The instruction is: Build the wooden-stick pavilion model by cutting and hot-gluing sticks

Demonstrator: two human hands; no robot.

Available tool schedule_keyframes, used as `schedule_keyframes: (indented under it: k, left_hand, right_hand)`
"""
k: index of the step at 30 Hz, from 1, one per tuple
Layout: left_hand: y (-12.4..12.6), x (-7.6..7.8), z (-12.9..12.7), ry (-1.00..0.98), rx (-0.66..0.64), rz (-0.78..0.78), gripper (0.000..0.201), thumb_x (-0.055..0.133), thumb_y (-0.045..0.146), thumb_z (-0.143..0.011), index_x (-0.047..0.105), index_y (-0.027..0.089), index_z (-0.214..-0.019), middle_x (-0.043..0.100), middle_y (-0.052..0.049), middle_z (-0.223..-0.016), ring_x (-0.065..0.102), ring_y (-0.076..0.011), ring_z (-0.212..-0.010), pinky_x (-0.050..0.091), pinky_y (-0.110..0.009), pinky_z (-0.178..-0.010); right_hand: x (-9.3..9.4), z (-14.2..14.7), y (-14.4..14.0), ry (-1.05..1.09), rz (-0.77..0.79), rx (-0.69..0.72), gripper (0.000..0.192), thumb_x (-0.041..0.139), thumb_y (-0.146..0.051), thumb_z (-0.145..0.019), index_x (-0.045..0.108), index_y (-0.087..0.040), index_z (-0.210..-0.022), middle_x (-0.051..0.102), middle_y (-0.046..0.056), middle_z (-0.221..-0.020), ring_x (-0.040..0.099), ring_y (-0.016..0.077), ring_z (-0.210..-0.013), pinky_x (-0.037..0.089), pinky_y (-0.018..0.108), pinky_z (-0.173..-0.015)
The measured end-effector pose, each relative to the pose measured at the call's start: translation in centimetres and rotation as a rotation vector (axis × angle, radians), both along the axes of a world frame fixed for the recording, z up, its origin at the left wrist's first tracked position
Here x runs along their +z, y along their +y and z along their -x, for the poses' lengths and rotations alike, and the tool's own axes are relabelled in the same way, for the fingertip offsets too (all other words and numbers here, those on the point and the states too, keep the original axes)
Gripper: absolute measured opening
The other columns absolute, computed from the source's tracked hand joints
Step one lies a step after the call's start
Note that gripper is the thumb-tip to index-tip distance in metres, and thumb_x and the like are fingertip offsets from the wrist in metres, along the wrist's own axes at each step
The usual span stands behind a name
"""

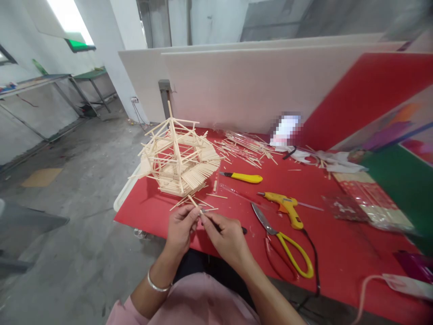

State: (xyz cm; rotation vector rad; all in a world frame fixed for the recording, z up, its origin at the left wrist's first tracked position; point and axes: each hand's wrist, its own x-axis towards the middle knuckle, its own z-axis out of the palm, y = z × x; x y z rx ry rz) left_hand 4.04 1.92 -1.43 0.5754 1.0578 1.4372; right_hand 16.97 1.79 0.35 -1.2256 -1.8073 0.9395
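Pinched in my left hand [182,225] is a thin wooden stick [192,199], pointing up and away from me. My right hand [226,234] is closed around a slim black-handled tool [244,230]; its butt shows past my palm, and its working end is mostly hidden by my fingers. The fingertips of both hands meet at the stick's near end. Just beyond them stands a roofed model built of wooden sticks [181,155], with an open frame on top and slatted panels round it. Several loose sticks [216,196] lie between the model and my hands.
On the red table are a yellow utility knife [246,178], a yellow glue gun [286,207] with a black cord, and yellow-handled scissors [280,239] over red-handled pliers [274,259]. More sticks [243,151] lie scattered behind; bagged sticks [379,203] lie right. White boards [257,85] stand behind.
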Motion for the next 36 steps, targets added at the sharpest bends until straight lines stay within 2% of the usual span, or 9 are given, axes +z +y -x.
schedule_keyframes:
  k: [2,5,14,28,31,33,36]
  left_hand:
    - [0.3,0.5,-0.1,-0.006,0.011,-0.022,0.029,0.083,0.038,-0.06,0.071,0.013,-0.069,0.052,0.004,-0.047,0.038,-0.0015,-0.038,0.027,-0.014,-0.037]
    - [0.8,0.9,0.0,-0.035,0.041,-0.023,0.029,0.083,0.037,-0.059,0.069,0.013,-0.067,0.05,0.005,-0.046,0.036,-0.0015,-0.037,0.026,-0.015,-0.037]
    - [1.7,0.6,0.1,-0.045,0.093,-0.01,0.033,0.081,0.038,-0.062,0.06,0.014,-0.063,0.05,0.006,-0.047,0.037,-0.0023,-0.038,0.025,-0.015,-0.037]
    - [2.6,0.9,0.7,-0.076,0.101,0.028,0.03,0.081,0.036,-0.063,0.062,0.013,-0.066,0.052,0.005,-0.048,0.04,-0.0023,-0.038,0.028,-0.014,-0.037]
    - [1.8,0.4,0.7,-0.049,0.061,0.024,0.029,0.08,0.037,-0.065,0.064,0.014,-0.072,0.053,0.005,-0.049,0.042,-0.0033,-0.039,0.03,-0.015,-0.038]
    - [1.0,-0.1,0.8,-0.007,-0.003,0.009,0.026,0.076,0.037,-0.07,0.063,0.015,-0.074,0.058,0.003,-0.055,0.042,-0.003,-0.04,0.03,-0.015,-0.038]
    - [0.0,-0.9,0.7,0.091,-0.161,-0.009,0.023,0.069,0.037,-0.078,0.061,0.016,-0.082,0.067,0.0,-0.068,0.042,-0.0029,-0.037,0.031,-0.016,-0.037]
  right_hand:
    - [0.2,0.4,0.0,-0.008,-0.009,0.003,0.027,0.05,-0.035,-0.093,0.07,-0.021,-0.084,0.071,-0.001,-0.074,0.063,0.0111,-0.065,0.045,0.019,-0.063]
    - [0.2,0.4,-0.1,-0.012,-0.039,-0.041,0.026,0.052,-0.037,-0.091,0.07,-0.021,-0.084,0.071,0.0,-0.074,0.062,0.0109,-0.062,0.044,0.02,-0.061]
    - [0.3,1.0,1.2,-0.049,-0.124,-0.106,0.033,0.051,-0.041,-0.091,0.071,-0.019,-0.075,0.067,0.001,-0.063,0.056,0.0102,-0.054,0.04,0.02,-0.054]
    - [0.1,1.7,2.7,-0.02,-0.104,-0.017,0.035,0.048,-0.04,-0.093,0.066,-0.02,-0.07,0.065,0.0,-0.063,0.055,0.0099,-0.057,0.04,0.02,-0.057]
    - [-0.4,0.9,1.9,-0.05,-0.119,0.058,0.036,0.047,-0.038,-0.094,0.066,-0.019,-0.07,0.065,0.001,-0.064,0.056,0.0102,-0.059,0.041,0.02,-0.059]
    - [-1.1,-0.3,1.0,-0.1,-0.115,0.098,0.037,0.044,-0.037,-0.095,0.065,-0.019,-0.07,0.064,0.001,-0.064,0.056,0.0105,-0.059,0.041,0.021,-0.059]
    - [-2.6,-3.5,-0.5,-0.215,-0.094,0.041,0.036,0.042,-0.036,-0.096,0.066,-0.02,-0.073,0.065,0.003,-0.067,0.058,0.0124,-0.063,0.043,0.023,-0.063]
